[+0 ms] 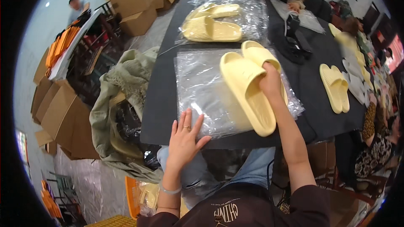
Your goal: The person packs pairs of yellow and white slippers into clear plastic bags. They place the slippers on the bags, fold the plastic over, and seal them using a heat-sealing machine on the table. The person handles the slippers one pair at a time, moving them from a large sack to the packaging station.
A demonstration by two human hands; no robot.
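A pair of pale yellow slide sandals (pixel 251 94) lies tilted over the right part of a stack of clear plastic bags (pixel 202 75). My right hand (pixel 270 80) grips the pair, its fingers tucked under the strap of the right-hand slide and out of sight. My left hand (pixel 185 136) rests flat with fingers spread on the near left corner of the bags, holding nothing. Beyond them, another yellow pair (pixel 214 27) lies on or inside a crinkled clear bag (pixel 254 17); I cannot tell which.
A black-covered table (pixel 162 105) carries everything. Right of the bags stand a dark strapped device (pixel 294 38) and another yellow pair (pixel 334 88). Across the table, a person's hand (pixel 296 6) handles clear plastic. Left are a green cloth (pixel 126 75) and cardboard boxes (pixel 71 122).
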